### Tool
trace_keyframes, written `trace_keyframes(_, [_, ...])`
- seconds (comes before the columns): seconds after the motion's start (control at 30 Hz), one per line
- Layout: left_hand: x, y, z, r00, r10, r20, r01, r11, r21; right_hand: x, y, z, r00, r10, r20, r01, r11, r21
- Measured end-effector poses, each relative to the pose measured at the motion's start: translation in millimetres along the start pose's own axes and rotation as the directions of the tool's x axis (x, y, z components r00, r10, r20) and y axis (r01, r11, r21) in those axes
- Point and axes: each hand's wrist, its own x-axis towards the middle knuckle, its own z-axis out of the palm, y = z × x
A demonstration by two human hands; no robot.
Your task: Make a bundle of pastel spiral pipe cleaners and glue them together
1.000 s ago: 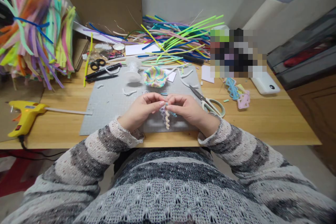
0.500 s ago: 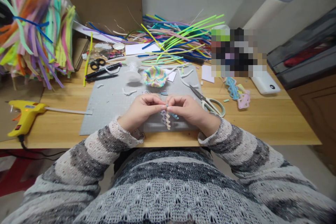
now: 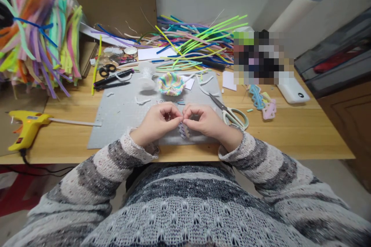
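Note:
My left hand [image 3: 160, 121] and my right hand [image 3: 206, 121] meet fingertip to fingertip above the front of a grey cutting mat [image 3: 121, 123]. Both are closed in a pinch. Curled pipe cleaners [image 3: 183, 131], lilac and cream, hang just below the pinched fingers. The exact spot where the fingers grip is hidden by the fingertips. Behind the hands lies a pastel striped, flower-shaped pipe-cleaner piece [image 3: 171, 84]. A spool of clear thread [image 3: 146, 75] stands to its left. Scissors [image 3: 232, 114] with pale handles rest beside my right hand.
A yellow glue gun [image 3: 27, 127] lies at the left, below a large bundle of pipe cleaners [image 3: 37, 34]. Loose pipe cleaners [image 3: 197, 38] pile up at the back. Pens [image 3: 113, 79], small black scissors [image 3: 107, 70] and a white power bank [image 3: 292, 88] are also on the table.
My fingertips have drawn together over the top of the curled pipe cleaners. The blue curl that showed by my right hand is now hidden, and less of the cream one shows.

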Motion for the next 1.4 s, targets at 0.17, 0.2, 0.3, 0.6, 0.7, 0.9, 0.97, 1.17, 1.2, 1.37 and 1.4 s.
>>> trace_keyframes(0.17, [0.4,0.4,1.6,0.989,0.008,-0.146,-0.033,0.985,-0.170,-0.2,-2.7,-6.6,0.985,-0.082,-0.154,0.082,0.997,-0.004])
trace_keyframes(0.2, [0.8,-0.1,1.5,0.982,-0.020,-0.186,-0.025,0.971,-0.236,-0.1,-2.6,-8.2,0.973,-0.085,-0.215,0.089,0.996,0.007])
trace_keyframes(0.3, [2.3,-2.5,0.4,0.960,-0.146,-0.238,0.030,0.901,-0.433,0.4,0.0,-10.9,0.944,-0.029,-0.328,0.066,0.993,0.102])
trace_keyframes(0.6, [3.6,-5.1,-0.4,0.964,-0.252,-0.090,0.178,0.856,-0.486,2.2,-2.0,-9.8,0.985,0.160,-0.062,-0.129,0.929,0.347])
trace_keyframes(0.7, [2.6,-1.9,-0.4,0.968,-0.237,-0.088,0.188,0.908,-0.376,2.4,-7.0,-12.8,0.979,0.200,0.029,-0.199,0.928,0.316])
trace_keyframes(0.9, [2.8,0.5,-6.1,0.950,-0.295,-0.101,0.242,0.902,-0.357,3.8,-8.5,-21.5,0.939,0.254,0.232,-0.320,0.893,0.316])
trace_keyframes(0.97, [2.9,0.9,-7.1,0.949,-0.296,-0.108,0.242,0.905,-0.350,4.0,-7.7,-21.9,0.946,0.251,0.204,-0.305,0.903,0.301])
trace_keyframes(1.17, [1.6,1.3,-3.1,0.955,-0.285,-0.075,0.257,0.931,-0.260,3.4,-6.2,-15.3,0.982,0.175,0.076,-0.181,0.980,0.085])
trace_keyframes(1.2, [1.5,1.1,-2.3,0.957,-0.282,-0.069,0.255,0.931,-0.260,3.1,-6.1,-14.2,0.983,0.167,0.073,-0.171,0.983,0.065])
trace_keyframes(1.37, [1.4,0.9,-1.9,0.963,-0.260,-0.076,0.228,0.929,-0.290,2.2,-6.7,-15.3,0.990,0.133,0.038,-0.135,0.989,0.054])
trace_keyframes(1.4, [1.4,1.1,-2.3,0.964,-0.253,-0.081,0.219,0.931,-0.293,2.5,-7.1,-17.7,0.992,0.125,0.027,-0.126,0.991,0.054])
